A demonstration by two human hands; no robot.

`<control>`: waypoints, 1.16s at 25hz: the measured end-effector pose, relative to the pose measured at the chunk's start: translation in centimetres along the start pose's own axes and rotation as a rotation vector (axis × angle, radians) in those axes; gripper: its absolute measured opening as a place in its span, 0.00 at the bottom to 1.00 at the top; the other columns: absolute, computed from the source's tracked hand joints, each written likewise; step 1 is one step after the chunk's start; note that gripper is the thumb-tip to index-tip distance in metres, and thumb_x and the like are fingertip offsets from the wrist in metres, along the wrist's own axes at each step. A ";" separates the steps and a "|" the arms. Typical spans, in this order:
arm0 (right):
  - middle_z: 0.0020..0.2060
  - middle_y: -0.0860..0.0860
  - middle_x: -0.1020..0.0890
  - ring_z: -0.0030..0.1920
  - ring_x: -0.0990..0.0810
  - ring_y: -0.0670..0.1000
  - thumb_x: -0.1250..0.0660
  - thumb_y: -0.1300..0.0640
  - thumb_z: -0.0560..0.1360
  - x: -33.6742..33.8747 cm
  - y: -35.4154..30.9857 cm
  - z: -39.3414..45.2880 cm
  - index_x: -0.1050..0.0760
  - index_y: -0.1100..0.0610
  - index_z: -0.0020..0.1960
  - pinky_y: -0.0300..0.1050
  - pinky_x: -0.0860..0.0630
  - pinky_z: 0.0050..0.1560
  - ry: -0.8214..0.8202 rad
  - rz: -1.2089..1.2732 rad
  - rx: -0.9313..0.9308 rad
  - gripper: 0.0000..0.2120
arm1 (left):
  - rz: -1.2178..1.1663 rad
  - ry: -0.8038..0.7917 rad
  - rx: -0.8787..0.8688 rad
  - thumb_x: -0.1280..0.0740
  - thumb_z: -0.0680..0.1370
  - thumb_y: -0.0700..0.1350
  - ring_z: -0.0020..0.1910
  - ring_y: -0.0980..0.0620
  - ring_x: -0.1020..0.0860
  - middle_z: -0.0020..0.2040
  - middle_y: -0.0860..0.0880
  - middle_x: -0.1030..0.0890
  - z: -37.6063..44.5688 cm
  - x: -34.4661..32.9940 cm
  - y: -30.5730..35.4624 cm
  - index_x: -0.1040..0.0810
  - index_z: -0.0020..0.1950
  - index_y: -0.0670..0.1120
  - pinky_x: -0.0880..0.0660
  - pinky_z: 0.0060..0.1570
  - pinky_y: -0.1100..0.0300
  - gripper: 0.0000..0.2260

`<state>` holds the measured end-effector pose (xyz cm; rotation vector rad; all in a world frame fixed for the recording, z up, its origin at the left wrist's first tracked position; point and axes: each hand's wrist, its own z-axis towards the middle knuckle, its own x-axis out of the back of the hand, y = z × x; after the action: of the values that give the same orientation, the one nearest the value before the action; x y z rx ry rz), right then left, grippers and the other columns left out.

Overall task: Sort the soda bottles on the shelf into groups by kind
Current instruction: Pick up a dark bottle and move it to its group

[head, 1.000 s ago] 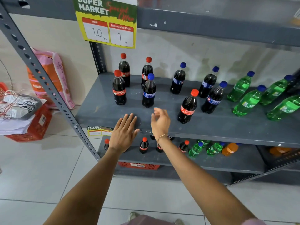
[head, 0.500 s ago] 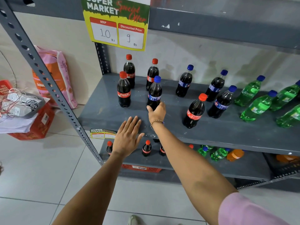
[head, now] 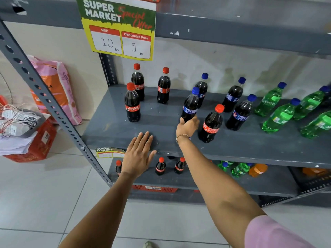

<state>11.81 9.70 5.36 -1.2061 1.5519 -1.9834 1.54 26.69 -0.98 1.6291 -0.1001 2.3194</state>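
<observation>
At 12 o'clock from the right hand [head: 188, 126], the blue-capped cola bottle [head: 190, 105] tilts toward 1 o'clock on the shelf [head: 111, 129], fingers wrapped round its base; left hand [head: 138, 154] farther, spread flat at 8 o'clock.

Bare shelf [head: 154, 113] lies open between the left cola bottles [head: 132, 104] and the blue-capped bottle [head: 190, 106]; a red-capped bottle [head: 211, 124] crowds its right.

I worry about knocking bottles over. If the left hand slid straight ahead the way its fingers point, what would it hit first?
Probably nothing soon: the left hand points across bare shelf, between the front red-capped cola bottle and the blue-capped bottle in the right hand. Depth is uncertain.
</observation>
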 end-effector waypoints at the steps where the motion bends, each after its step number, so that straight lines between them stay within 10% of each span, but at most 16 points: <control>1: 0.63 0.65 0.31 0.65 0.33 0.62 0.35 0.65 0.73 0.1 0.0 0.2 0.40 0.68 0.67 0.50 0.38 0.65 0.023 0.022 -0.022 0.26 | -0.004 0.002 0.001 0.47 0.80 0.57 0.72 0.44 0.36 0.72 0.43 0.32 0.0 0.0 0.0 0.32 0.71 0.42 0.44 0.72 0.51 0.25; 14: 0.71 0.62 0.45 0.67 0.36 0.61 0.36 0.75 0.67 0.2 -0.8 -6.3 0.51 0.66 0.71 0.47 0.35 0.67 -0.050 0.088 -0.082 0.38 | -0.019 0.010 -0.006 0.50 0.81 0.57 0.71 0.43 0.34 0.70 0.42 0.30 0.0 0.1 0.0 0.30 0.69 0.41 0.41 0.71 0.50 0.26; 20: 0.51 0.64 0.30 0.53 0.29 0.65 0.30 0.64 0.69 3.9 2.3 -8.2 0.32 0.66 0.49 0.61 0.30 0.50 0.248 -0.017 0.081 0.13 | -0.014 -0.013 -0.001 0.49 0.81 0.57 0.72 0.43 0.36 0.71 0.42 0.31 -0.1 0.4 0.1 0.32 0.71 0.41 0.44 0.72 0.51 0.26; 25: 0.63 0.63 0.35 0.61 0.32 0.65 0.26 0.61 0.67 6.9 2.5 -4.7 0.42 0.64 0.65 0.62 0.33 0.58 0.283 -0.035 -0.140 0.34 | -0.007 -0.031 0.012 0.50 0.80 0.57 0.73 0.44 0.38 0.72 0.42 0.33 -0.2 0.6 0.3 0.34 0.72 0.42 0.50 0.73 0.53 0.27; 29: 0.63 0.60 0.28 0.63 0.29 0.61 0.30 0.66 0.69 7.8 2.7 -3.2 0.39 0.62 0.67 0.57 0.30 0.58 0.185 0.044 -0.074 0.29 | -0.007 -0.033 0.005 0.51 0.80 0.58 0.73 0.44 0.38 0.72 0.42 0.33 -0.2 0.6 0.4 0.34 0.72 0.42 0.48 0.73 0.52 0.27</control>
<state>4.15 5.22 5.94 -1.0301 1.7388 -2.0762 1.06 26.45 -0.39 1.6678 -0.0956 2.2895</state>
